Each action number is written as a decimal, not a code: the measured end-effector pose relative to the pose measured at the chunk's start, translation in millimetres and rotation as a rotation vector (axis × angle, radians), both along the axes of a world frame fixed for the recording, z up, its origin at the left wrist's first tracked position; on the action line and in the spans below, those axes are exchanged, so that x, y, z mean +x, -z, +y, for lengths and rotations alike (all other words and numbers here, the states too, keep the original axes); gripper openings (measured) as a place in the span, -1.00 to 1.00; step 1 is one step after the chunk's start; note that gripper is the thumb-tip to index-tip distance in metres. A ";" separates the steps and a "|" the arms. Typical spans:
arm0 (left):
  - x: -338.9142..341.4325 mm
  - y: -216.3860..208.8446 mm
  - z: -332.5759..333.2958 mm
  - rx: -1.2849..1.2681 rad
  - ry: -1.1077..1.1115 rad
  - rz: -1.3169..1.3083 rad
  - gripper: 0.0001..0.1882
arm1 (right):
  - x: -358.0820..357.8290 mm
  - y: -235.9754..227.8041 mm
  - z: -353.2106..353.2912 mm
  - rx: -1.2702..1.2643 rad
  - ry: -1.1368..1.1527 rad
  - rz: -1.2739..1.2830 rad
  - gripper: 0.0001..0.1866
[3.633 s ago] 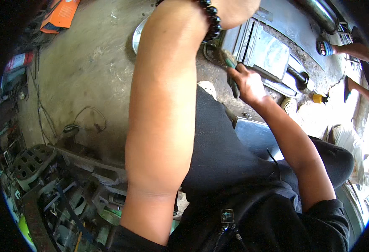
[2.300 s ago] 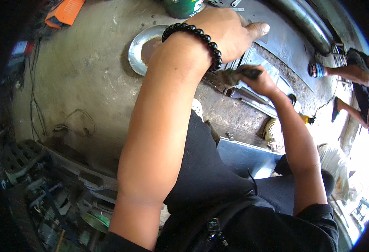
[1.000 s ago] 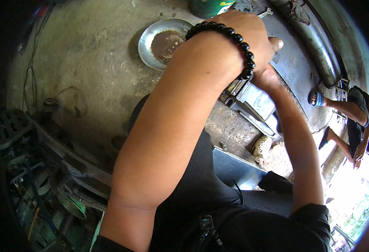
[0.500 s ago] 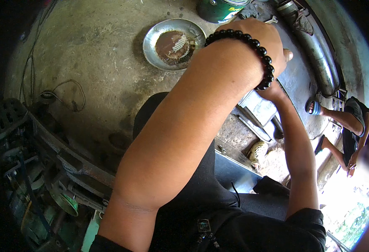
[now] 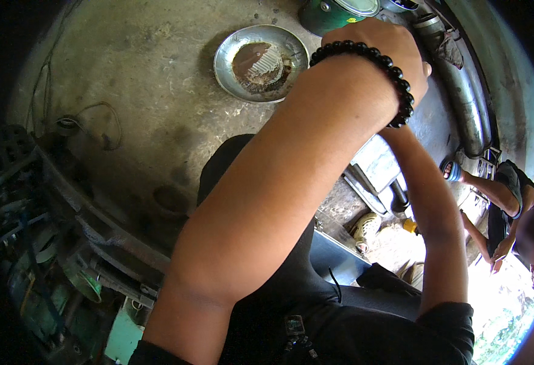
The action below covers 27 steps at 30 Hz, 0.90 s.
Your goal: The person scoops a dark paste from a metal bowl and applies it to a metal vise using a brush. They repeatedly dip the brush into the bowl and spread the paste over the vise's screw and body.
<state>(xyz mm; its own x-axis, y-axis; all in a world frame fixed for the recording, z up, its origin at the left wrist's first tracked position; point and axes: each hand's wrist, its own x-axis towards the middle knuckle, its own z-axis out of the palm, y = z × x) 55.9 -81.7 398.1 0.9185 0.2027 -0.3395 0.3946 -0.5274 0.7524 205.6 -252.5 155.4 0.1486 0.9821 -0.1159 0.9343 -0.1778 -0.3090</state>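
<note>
My left arm fills the middle of the view, with a black bead bracelet on the wrist. My left hand is at the top, back toward the camera, its fingers hidden over the far side. My right forearm rises from the lower right and its hand disappears behind my left wrist. Just below the wrists sits a grey metal block with a black bolt-like part beside it. What either hand touches is hidden.
A round metal bowl with a rusty part in it lies on the concrete floor. A green can stands at the top and a long grey pipe runs along the right. Another person crouches at the right. Scrap metal parts are piled at the left.
The view has swung so the bowl and green can sit lower in the picture. My right hand, seen earlier gripping a dark tool, has gone behind my left wrist.
</note>
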 end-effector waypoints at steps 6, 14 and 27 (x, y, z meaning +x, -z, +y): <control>2.0 12.5 -3.2 0.082 -0.125 -0.121 -0.52 | -78.2 -8.3 11.2 0.190 0.007 0.415 -0.48; 6.4 32.9 -6.7 0.231 -0.172 -0.161 -0.59 | 46.8 10.2 12.4 0.048 0.467 0.519 -0.55; 11.9 35.7 -13.9 0.201 -0.219 -0.285 -0.57 | 134.6 10.5 18.9 0.000 0.509 0.360 -0.63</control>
<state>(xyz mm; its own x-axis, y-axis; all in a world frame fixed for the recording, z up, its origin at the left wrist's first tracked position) 67.8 -95.5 362.3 0.8978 0.4402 -0.0112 0.3043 -0.6019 0.7383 340.3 -233.6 144.9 0.5494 0.7985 -0.2461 0.5695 -0.5734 -0.5890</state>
